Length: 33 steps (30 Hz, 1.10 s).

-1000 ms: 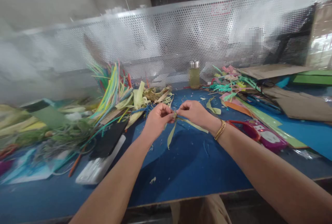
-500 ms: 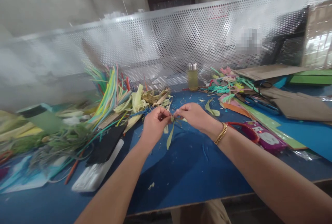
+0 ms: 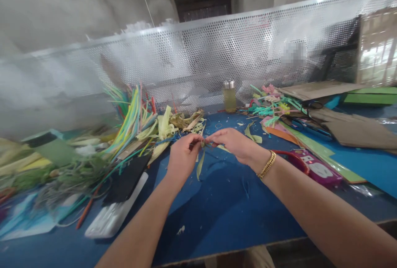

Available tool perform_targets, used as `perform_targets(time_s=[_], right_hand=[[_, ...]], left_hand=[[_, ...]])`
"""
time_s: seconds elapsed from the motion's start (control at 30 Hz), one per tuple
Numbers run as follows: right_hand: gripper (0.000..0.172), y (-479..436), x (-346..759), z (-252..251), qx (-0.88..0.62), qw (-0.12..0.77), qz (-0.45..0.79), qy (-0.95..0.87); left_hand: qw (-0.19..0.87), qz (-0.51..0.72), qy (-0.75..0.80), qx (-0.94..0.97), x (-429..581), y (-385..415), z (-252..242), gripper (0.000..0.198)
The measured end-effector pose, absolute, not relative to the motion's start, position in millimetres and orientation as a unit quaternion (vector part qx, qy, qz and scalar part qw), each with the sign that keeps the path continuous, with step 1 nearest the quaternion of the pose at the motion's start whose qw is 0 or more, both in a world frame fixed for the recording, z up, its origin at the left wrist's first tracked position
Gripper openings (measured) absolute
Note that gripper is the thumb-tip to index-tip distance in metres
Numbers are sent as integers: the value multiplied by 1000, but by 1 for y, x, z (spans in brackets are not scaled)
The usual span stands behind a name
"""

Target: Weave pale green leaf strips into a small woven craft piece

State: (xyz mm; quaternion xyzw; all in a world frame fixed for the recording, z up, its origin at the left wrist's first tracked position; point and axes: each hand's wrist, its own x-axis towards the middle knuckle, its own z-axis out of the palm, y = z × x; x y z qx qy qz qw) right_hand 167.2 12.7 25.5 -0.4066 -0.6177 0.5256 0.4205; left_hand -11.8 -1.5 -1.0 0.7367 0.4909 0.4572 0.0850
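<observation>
Both hands meet above the blue tabletop (image 3: 223,202). My left hand (image 3: 181,156) and my right hand (image 3: 234,144) each pinch a small knot of pale green leaf strips (image 3: 203,146) between thumb and fingertips. One loose strip hangs down from the knot toward the table. A gold bracelet (image 3: 267,164) circles my right wrist.
A heap of coloured strips and dried leaves (image 3: 139,119) lies at the left. A small yellow bottle (image 3: 230,96) stands by the perforated metal screen (image 3: 217,53). Teal and pink scraps (image 3: 273,104), brown cardboard (image 3: 356,129), a purple object (image 3: 319,168) and a black and white case (image 3: 120,197) lie around.
The hands stay pinched on the leaf knot and have shifted slightly up and left in view; the hanging strip swings a little. The camera tilted.
</observation>
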Motion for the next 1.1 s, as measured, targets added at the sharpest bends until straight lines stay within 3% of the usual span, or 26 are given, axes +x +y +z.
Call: perform_targets(time_s=[0.23,0.5,0.6,0.73,0.83,0.97,1.1], right_hand=[[9,12,168,28,-360,437,626,-536],[11,1,151,21,-350,478,651,-474],[23,1,144,12,-324,502,647,-474],[18,8,141,0,-344,545,541,-541],[19,12,142,-3,-340,557,464,-598],[7,11,143,-2,-343,552,477,-593],[18,10,143,-4,-348,536,499,-586]], left_hand=[[122,557,438,695,-6,-3,-4,9],[-58,528,423,734,-7,-8,2,12],[12,535,448,717,-4,-8,2,9],[224,569,466,640,0,-2,-3,7],[302,585,448,605,1,1,-5,10],[241,546,461,656,2,-3,-3,7],[139,520,489,687,4,-8,-1,8]])
